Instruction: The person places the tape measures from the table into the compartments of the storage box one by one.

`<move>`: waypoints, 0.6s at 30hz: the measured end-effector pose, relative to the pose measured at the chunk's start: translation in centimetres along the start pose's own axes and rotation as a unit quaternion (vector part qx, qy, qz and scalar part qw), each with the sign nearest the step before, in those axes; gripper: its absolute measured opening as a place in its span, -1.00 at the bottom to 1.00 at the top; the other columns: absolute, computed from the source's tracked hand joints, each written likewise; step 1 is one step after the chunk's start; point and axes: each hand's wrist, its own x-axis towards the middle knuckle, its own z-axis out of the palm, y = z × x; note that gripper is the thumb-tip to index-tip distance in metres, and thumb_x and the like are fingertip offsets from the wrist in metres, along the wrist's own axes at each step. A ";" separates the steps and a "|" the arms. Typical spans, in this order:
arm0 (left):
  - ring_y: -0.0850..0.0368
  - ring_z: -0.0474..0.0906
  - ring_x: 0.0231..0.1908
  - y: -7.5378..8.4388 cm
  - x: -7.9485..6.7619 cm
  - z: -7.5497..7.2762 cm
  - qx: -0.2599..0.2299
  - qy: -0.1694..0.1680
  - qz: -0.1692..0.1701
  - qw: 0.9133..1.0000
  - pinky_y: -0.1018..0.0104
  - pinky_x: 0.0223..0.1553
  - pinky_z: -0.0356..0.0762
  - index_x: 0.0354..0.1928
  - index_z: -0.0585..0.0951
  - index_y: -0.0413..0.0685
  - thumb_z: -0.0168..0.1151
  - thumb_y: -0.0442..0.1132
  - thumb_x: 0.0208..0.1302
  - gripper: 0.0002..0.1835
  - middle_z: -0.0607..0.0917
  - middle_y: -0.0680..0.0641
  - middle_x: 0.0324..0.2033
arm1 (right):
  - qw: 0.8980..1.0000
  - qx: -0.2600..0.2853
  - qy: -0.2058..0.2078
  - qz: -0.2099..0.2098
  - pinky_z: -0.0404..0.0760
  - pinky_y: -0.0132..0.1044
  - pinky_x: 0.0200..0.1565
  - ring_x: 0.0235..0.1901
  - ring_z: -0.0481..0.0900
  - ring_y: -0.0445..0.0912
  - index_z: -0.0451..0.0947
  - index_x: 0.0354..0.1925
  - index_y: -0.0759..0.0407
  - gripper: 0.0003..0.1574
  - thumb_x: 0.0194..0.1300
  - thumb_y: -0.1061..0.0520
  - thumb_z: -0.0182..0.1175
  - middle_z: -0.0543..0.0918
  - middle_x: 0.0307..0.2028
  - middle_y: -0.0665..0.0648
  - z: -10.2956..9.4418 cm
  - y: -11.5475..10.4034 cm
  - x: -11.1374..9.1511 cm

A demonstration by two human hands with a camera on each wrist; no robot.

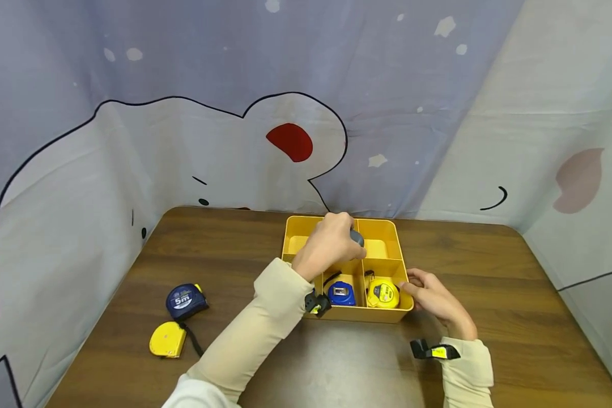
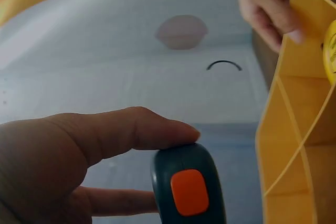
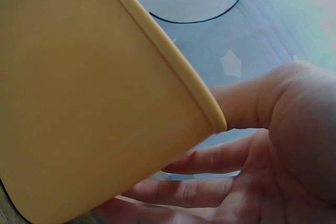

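Note:
My left hand (image 1: 331, 241) is over the middle of a yellow divided box (image 1: 357, 315). Its thumb and fingers pinch a dark teal tape measure (image 2: 190, 190) with an orange square button; in the head view the hand covers most of it. At the box's near right corner, my right hand (image 1: 435, 298) grips the wall, thumb over the rim and fingers along the outside. A blue tape measure (image 1: 341, 293) lies in the front middle compartment, and a yellow tape measure (image 1: 383, 293) in the front right one. The left forearm hides the front left compartment.
On the table's left side lie a dark blue tape measure (image 1: 186, 300) marked 5m and another yellow tape measure (image 1: 167, 339) with a black strap. A patterned curtain (image 1: 224, 153) hangs behind the wooden table (image 1: 489, 266).

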 end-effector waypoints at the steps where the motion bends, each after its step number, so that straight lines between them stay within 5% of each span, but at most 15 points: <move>1: 0.12 0.38 -0.61 -0.1 0.2 0.4 -0.001 0.001 -0.001 1.000 0.39 -0.69 0.36 -0.38 0.45 -0.08 0.33 -0.11 -0.30 -0.62 0.44 -0.03 -0.54 | 1.000 0.004 -0.001 0.002 0.43 -0.23 -0.57 -0.45 0.42 0.13 0.20 0.00 0.41 -0.57 0.18 0.20 -0.07 0.44 -0.27 0.35 0.0 0.0 0.0; 11: 0.13 0.35 -0.65 0.6 1.1 2.2 0.024 0.000 0.002 1.000 0.38 -0.72 0.29 -0.44 0.44 -0.06 0.34 -0.11 -0.31 -0.65 0.44 -0.02 -0.59 | 0.997 -0.070 -0.031 -0.012 0.39 -0.26 -0.64 -0.66 0.38 -0.06 0.48 -0.38 0.43 -0.83 0.00 0.35 0.01 0.45 -0.64 0.16 0.1 -0.7 -0.8; 18: 0.16 0.26 -0.76 1.1 1.7 4.0 0.006 -0.018 0.015 1.000 0.41 -0.80 0.17 -0.55 0.44 -0.09 0.33 -0.17 -0.31 -0.72 0.38 -0.03 -0.68 | 0.993 -0.019 -0.118 0.008 0.47 -0.14 -0.55 -0.58 0.48 0.01 0.44 -0.29 0.48 -0.77 0.09 0.31 -0.01 0.53 -0.54 0.24 -0.1 -0.9 -1.8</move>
